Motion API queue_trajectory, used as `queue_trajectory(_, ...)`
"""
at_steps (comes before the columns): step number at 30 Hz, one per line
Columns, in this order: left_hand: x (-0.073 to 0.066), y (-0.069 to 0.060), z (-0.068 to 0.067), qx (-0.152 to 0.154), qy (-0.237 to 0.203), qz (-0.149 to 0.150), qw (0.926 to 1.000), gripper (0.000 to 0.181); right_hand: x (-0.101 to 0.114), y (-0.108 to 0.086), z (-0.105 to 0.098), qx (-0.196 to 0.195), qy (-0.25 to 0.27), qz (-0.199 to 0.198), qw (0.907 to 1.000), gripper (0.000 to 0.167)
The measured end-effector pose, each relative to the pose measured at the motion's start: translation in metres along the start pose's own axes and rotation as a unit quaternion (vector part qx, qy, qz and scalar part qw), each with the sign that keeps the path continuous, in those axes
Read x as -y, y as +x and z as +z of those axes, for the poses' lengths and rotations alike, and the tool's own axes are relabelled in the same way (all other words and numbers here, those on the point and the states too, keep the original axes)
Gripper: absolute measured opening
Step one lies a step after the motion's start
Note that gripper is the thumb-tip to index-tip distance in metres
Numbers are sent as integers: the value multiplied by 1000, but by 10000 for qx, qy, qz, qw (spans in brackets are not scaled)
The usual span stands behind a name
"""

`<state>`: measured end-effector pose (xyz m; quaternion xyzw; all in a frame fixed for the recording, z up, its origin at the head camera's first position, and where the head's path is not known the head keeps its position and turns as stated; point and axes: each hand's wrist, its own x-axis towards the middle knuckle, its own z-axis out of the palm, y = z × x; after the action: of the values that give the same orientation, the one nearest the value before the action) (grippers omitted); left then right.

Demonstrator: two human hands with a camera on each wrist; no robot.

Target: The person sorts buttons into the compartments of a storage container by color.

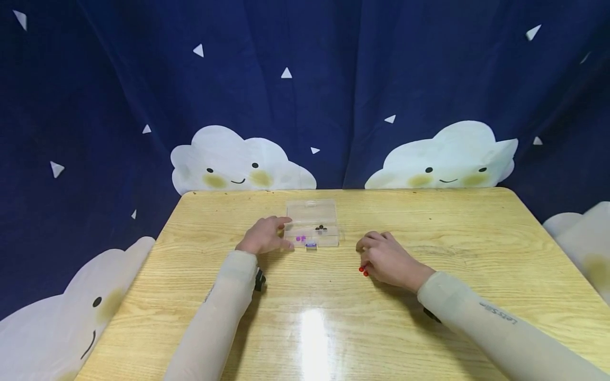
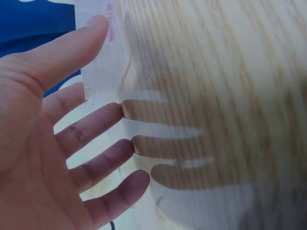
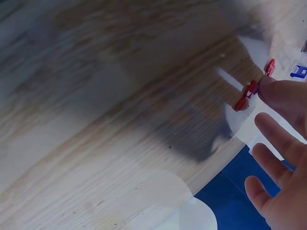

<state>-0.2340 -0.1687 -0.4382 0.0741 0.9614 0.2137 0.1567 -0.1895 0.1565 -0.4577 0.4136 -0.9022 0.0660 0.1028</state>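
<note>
A clear plastic box [image 1: 312,214] with its lid raised stands near the back middle of the table. In it lie small purple pieces [image 1: 301,238] and a small black lobed piece [image 1: 321,228]. My left hand [image 1: 266,235] is at the box's left end, thumb by the front corner and index finger behind, the other fingers loosely extended. To the right of the box, my right hand [image 1: 388,259] pinches a small red lobed piece [image 3: 247,93] just above the table. The thumb shows on it in the right wrist view; part of the piece is hidden.
A blue-and-white latch [image 1: 311,245] sits on the box's front edge. The wooden table [image 1: 229,338] has rounded far corners. A dark blue curtain [image 1: 329,95] with cloud prints hangs behind it.
</note>
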Motion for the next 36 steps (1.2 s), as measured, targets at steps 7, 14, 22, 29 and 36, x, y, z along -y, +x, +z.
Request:
queue_trajectory(7,1,0,1,-40,44,3,10000,82,0,2,-1,-77,-74,-30,9999,18)
queue_trajectory(14,-1,1,2,-36,116,-68,9999,83,-2,2,4,-38,-244,-31,9997,21)
queue_trajectory(22,-1,1,0,-46,123,-96,9999,83,-8,-1,2,-189,-23,-207,9996,18)
queue_trajectory(29,0,1,1,-60,159,-65,9998,82,-12,1,-1,-342,24,-162,9993,16)
queue_trajectory(36,-2,2,0,-20,165,-87,9998,82,-14,3,-5,-209,29,73,9998,14)
